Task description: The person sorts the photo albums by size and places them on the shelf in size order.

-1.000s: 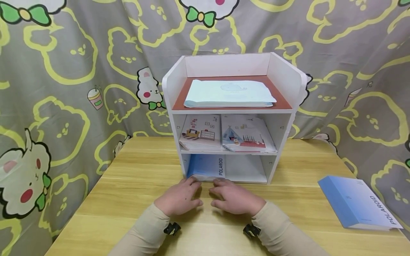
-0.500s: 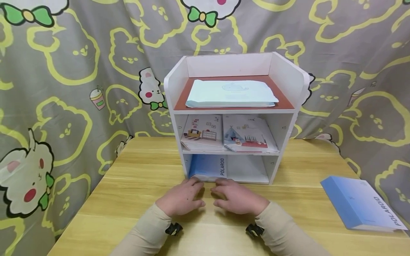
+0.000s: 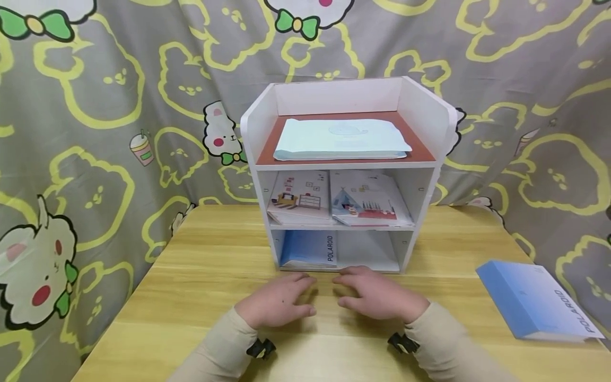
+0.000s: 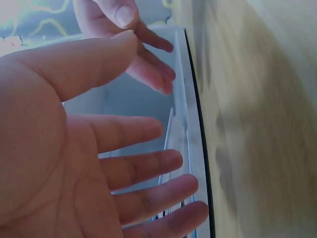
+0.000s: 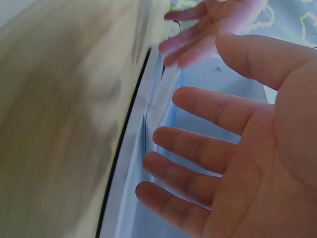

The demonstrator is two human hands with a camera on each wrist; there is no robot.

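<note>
In the head view a blue-to-white book marked POLAROID (image 3: 307,248) lies in the left half of the bottom compartment of a white shelf unit (image 3: 411,199). My left hand (image 3: 277,301) is just in front of that compartment, holding nothing. Its fingers are spread in the left wrist view, with the palm showing. My right hand (image 3: 382,294) is to its right, near the bottom shelf's front edge, also holding nothing. The right wrist view shows its fingers apart and nearly straight. A matching POLAROID book (image 3: 539,302) lies on the table at the far right.
Two illustrated books, the left one (image 3: 303,193) and the right one (image 3: 365,196), lie in the middle compartment. A pale blue package with a whale drawing (image 3: 341,139) rests on the top shelf. A patterned curtain (image 3: 167,79) hangs behind the wooden table (image 3: 191,265).
Both hands have drawn back from the front of the book in the bottom compartment. The right hand has shifted to the right, widening the gap between them. The book stays in the shelf.
</note>
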